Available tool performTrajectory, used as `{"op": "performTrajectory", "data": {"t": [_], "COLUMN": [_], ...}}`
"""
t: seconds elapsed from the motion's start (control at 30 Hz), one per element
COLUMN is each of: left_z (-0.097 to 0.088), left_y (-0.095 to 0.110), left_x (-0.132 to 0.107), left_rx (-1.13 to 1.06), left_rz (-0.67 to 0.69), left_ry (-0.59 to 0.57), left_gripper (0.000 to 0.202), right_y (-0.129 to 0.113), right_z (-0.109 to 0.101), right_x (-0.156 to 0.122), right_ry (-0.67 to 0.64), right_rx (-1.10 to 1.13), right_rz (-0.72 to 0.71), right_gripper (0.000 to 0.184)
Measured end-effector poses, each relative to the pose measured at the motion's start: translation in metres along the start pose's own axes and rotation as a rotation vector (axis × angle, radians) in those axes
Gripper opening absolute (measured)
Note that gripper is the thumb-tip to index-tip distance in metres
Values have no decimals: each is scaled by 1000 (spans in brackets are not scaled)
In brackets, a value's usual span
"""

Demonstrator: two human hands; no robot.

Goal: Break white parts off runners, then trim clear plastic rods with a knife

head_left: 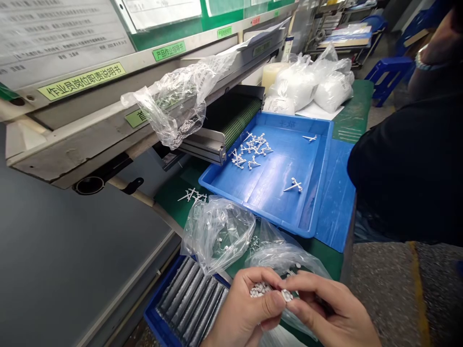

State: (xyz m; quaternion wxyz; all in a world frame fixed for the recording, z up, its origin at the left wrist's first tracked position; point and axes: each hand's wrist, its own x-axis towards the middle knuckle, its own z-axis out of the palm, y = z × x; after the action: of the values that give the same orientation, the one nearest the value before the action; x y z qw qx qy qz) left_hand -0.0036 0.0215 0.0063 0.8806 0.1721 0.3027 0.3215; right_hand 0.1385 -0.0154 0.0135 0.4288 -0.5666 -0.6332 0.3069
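Note:
Low in the view, my left hand (249,303) is curled around a cluster of small white plastic pieces (259,289). My right hand (325,303) meets it at the fingertips, pinching a small white round piece (287,295); the left thumb and forefinger close in on the same spot. Just beyond my hands lies an open clear plastic bag (289,255) with small white parts inside. A second clear bag (217,231) to its left holds a few white bits. Thin white branched plastic parts (255,144) lie in a blue tray (260,193).
A green conveyor belt (242,113) ends over the tray. More branched parts (193,194) rest on the green table. A blue crate (154,313) of silvery rolls stands lower left. Filled white bags (300,84) sit behind. A person in dark clothing (408,168) is at right.

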Motion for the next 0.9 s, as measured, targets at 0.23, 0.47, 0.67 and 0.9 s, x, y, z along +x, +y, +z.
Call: {"op": "performTrajectory", "data": {"t": [0.23, 0.47, 0.67, 0.9], "left_z": [3, -1, -4, -3], "left_y": [3, -1, -4, -2], "left_x": [-2, -1, 2, 0], "left_rx": [52, 32, 3, 37], "left_rz": [-29, -21, -13, -26], "left_ry": [11, -25, -89, -86], "left_gripper": [33, 29, 25, 26], "right_y": [6, 3, -2, -3], "right_z": [3, 3, 0, -1], "right_x": [-5, -6, -5, -3], "right_ry": [-11, 17, 19, 26], "right_rx": [96, 33, -121, -109], "right_rz": [126, 46, -112, -126], "right_gripper": [20, 17, 16, 15]}}
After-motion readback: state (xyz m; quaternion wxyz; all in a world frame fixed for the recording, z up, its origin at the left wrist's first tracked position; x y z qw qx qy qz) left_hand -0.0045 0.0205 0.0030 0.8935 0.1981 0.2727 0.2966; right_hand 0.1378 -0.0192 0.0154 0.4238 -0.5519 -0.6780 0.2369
